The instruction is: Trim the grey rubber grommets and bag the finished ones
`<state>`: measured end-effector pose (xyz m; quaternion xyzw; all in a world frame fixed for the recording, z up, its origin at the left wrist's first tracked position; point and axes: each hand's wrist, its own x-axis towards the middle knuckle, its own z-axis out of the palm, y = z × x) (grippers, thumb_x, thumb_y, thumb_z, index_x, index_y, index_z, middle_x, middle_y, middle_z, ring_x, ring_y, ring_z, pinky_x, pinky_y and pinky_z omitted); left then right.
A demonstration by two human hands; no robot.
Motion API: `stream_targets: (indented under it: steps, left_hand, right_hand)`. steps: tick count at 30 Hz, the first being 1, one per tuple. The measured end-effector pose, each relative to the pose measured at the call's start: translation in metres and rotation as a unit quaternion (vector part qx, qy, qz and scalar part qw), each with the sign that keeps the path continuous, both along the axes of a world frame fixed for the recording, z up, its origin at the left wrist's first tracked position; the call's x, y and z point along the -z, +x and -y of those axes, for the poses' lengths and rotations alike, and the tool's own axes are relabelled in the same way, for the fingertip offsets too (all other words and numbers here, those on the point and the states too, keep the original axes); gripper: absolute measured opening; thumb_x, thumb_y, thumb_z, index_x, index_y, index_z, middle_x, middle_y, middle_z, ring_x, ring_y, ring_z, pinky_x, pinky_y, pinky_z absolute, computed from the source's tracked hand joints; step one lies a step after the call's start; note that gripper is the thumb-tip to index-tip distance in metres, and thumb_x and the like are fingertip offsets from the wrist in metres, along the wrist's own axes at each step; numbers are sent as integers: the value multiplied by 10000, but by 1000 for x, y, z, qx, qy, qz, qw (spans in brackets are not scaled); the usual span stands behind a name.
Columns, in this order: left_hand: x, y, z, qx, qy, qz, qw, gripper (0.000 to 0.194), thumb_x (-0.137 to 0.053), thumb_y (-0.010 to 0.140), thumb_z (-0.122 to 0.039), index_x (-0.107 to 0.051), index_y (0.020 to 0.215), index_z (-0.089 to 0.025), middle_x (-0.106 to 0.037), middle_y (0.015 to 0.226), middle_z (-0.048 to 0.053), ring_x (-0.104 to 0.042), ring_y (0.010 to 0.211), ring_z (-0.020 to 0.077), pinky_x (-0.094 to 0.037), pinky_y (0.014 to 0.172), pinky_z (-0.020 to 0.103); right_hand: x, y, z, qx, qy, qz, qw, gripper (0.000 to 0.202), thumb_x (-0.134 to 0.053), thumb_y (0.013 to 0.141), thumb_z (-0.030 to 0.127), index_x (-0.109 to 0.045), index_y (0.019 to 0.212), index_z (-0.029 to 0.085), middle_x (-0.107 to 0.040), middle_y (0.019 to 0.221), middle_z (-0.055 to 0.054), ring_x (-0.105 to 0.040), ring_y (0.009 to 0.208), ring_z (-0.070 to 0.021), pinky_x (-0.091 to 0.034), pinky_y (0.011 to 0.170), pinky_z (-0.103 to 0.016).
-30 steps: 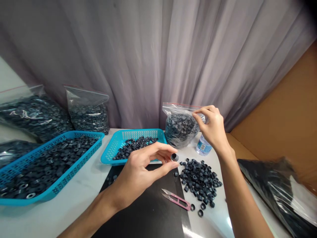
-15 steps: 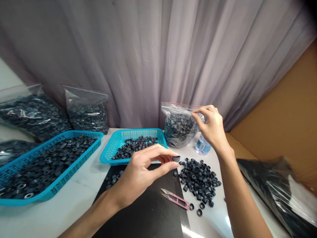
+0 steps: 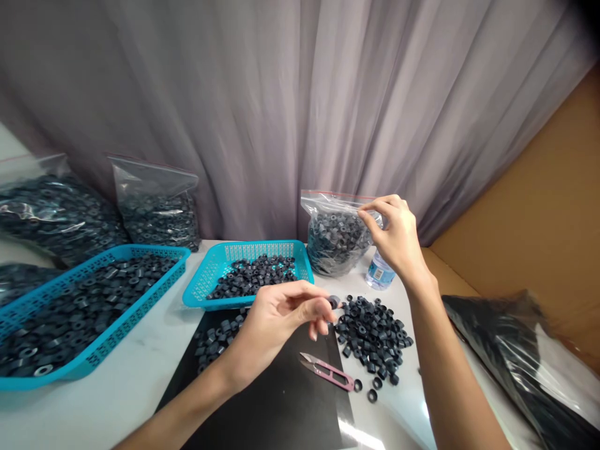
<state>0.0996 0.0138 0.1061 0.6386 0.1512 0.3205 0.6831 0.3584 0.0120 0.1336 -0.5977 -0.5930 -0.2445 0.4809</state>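
Thumb and fingers of my left hand pinch a small dark ring over the right side of the black mat. Raised higher, my right hand has its thumb and index fingertips together in front of the zip bag of dark pieces; anything between them is too small to make out. Below and right of my left hand lies a pile of dark rings. Pink thread snips rest near the mat's right edge. More dark rings lie on the mat, partly behind my left forearm.
Two blue baskets hold dark rings. Filled clear bags stand at the back left. A bottle stands behind the pile, and a black plastic bag lies at the right.
My left hand has turned the ring, so that its round opening now shows, and its lower fingers have come into view. My right hand keeps its pinch. The whole view has shifted slightly.
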Motion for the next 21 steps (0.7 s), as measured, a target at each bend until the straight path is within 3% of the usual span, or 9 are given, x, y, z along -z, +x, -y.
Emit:
stream_targets:
  steps: [6,21]
  left_hand:
    - [-2,3,-2,9,-99,48,994,282,-698,877,-385,-740,795,-118,-681,720,29,-562,584,55,-417,511,152]
    - [6,7,-3,-20,-89,41,995,160,-755,841,-290,-727,794,-140,-690,719,15,-582,593,60,-420,528,157]
  right_hand:
    - [-1,0,1,5,-5,-1,1000,154,-571,926,270,-715,913,216,-636,964,-73,-575,978,-257,-449,917,-434]
    - [-1,0,0,2,-3,3,1000,145,-571,936,295,-697,908,230,-629,960,-66,-574,963,-257,-450,914,-440]
